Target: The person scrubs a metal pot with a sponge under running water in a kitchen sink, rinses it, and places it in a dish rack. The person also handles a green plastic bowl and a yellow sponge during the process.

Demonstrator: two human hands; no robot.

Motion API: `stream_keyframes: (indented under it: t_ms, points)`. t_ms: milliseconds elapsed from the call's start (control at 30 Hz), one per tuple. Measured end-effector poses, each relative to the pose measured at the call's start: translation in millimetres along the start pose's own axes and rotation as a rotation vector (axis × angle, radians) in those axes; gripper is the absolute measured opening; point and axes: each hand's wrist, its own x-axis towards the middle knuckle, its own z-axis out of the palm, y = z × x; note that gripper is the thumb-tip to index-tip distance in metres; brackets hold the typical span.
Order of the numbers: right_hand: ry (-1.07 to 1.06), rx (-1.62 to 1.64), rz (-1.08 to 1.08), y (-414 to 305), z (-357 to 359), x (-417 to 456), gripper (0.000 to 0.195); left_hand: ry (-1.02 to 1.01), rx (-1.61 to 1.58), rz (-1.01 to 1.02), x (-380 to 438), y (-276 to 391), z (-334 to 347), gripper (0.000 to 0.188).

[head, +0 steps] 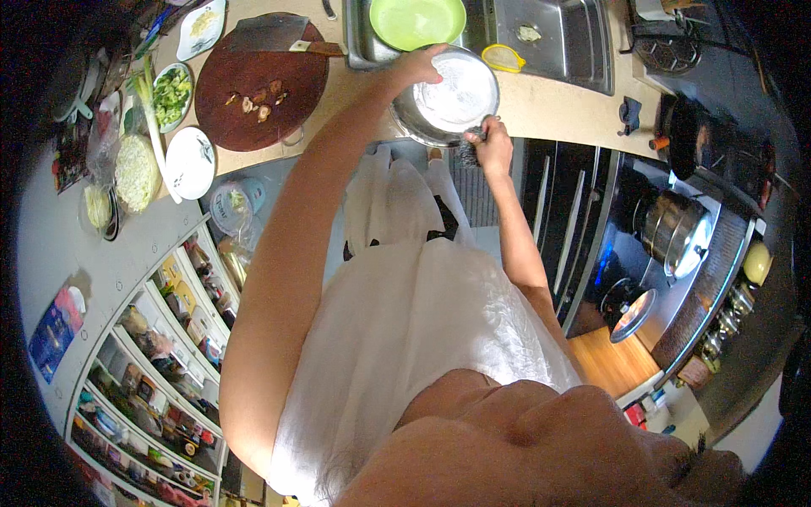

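Note:
A round stainless steel pot (459, 92) is held over the front edge of the sink, above the floor. My left hand (426, 66) grips its upper left rim, with the thumb over the bright round face. At the lower right rim, my right hand (494, 147) holds a dark, curly scrubber, likely steel wool (469, 151), against the metal. Just beyond the pot, a light green basin (418, 22) sits in the left bowl of the sink (551, 47). A small yellow-rimmed strainer (502, 58) lies at the sink's front edge, right of the pot.
On the left of the counter, a cleaver (272, 35) lies on a round wooden chopping board (260, 120) with sliced mushrooms. Beside it are a bowl of chopped greens (172, 95), a white plate (190, 163) and half a cabbage (136, 174). A steel stockpot (675, 228) stands far right.

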Motion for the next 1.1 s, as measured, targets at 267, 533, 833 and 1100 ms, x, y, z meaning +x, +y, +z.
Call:
stream_keyframes:
  t_ms: [267,533,833,1100]
  points:
    - [0.151,1.237,0.446,76,12,11,0.022,0.008,-0.055,0.052,4,-9,2,0.089]
    - [0.358,1.258,0.164,41,32,9,0.046,0.01,-0.02,0.019,-2,-2,1,0.087]
    - [0.373,0.711,0.011,31,33,28,0.051,0.11,0.041,-0.014,-3,-11,11,0.08]
    - [0.258,0.514,0.397,19,50,-21,0.052,0.39,0.109,0.07,-42,13,22,0.059]
